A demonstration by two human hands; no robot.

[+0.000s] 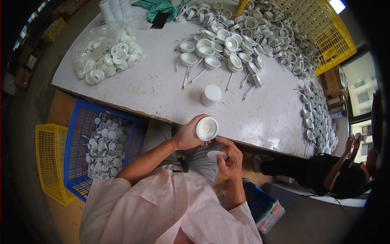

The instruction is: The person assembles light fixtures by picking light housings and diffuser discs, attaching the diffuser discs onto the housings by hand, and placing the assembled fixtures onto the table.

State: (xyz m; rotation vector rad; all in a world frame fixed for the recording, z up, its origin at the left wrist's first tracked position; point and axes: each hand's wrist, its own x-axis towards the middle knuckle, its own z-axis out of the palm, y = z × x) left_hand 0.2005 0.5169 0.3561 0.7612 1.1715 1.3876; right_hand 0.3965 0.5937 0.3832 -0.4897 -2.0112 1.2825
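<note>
My left hand (pixel 188 136) is closed around a round white downlight (pixel 207 129), held just off the table's near edge. Its face is turned up, and a yellowish LED cluster shows in the middle of its bowl. Lower and to the right, my right hand (pixel 231 158) pinches a thin white disc (pixel 217 155) between thumb and fingers. The disc is apart from the downlight. Beyond both hands, a white cylinder (pixel 211 95), perhaps a stack of discs, stands on the table (pixel 158 91).
Several wired downlights (pixel 205 51) lie across the table, with a heap of white rings (pixel 280 34) behind. A clear bag of white rings (pixel 107 57) lies at left. The blue crate (pixel 75 162) holds white parts; a yellow basket (pixel 341 36) stands far right. A person (pixel 325 175) works at right.
</note>
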